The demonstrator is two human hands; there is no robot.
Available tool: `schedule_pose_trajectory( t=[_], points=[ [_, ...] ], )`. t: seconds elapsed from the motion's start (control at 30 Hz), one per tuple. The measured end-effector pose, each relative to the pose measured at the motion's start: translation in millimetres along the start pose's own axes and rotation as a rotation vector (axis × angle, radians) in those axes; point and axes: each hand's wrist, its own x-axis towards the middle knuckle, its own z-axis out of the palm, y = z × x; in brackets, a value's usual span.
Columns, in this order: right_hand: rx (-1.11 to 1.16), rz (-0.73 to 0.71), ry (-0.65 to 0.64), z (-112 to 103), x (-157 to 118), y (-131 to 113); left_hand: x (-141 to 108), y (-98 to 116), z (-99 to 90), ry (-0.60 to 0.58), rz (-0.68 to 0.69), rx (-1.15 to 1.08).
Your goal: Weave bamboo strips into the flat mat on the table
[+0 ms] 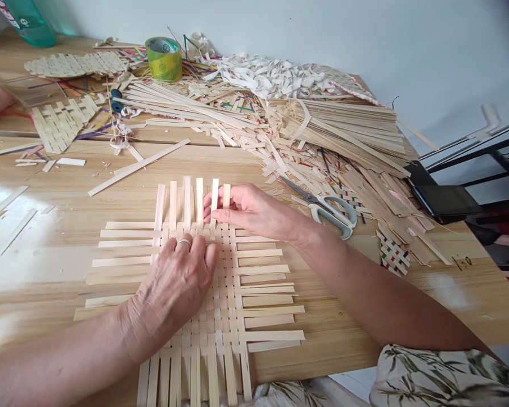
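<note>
A woven mat of pale flat strips (pixel 227 299) lies on the wooden table, with loose strip ends sticking out on all sides. My left hand (pixel 182 271), a ring on one finger, rests on the upper left of the weave with its fingers curled; the fingertips are hidden beneath it. At the far edge of the mat, my right hand (pixel 241 209) has thumb and fingers around an upright strip end (pixel 214 203). Another upright end (pixel 226 203) stands in front of that hand.
White-handled scissors (pixel 333 212) lie right of the mat. Behind are a bundle of strips (pixel 348 130), green-yellow tape (pixel 164 59), white curled strips (pixel 263 73) and woven pieces (pixel 63 121). A dark phone (pixel 443 200) is at the right edge, a teal bottle (pixel 29 22) back left.
</note>
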Motion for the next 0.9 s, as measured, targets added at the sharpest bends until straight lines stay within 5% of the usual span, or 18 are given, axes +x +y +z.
schedule_pose_trajectory(
  t=[0.23,0.67,0.9],
  points=[
    [0.047,-0.052,-0.045,-4,13,-2,-2,1,0.0,-0.017,-0.015,0.015],
    [-0.015,0.161,0.025,-20,-3,5,-6,1,2.0,0.039,-0.011,0.002],
    [-0.066,0.174,0.168,-6,0,-3,-5,3,-0.5,0.054,-0.026,0.011]
  ],
)
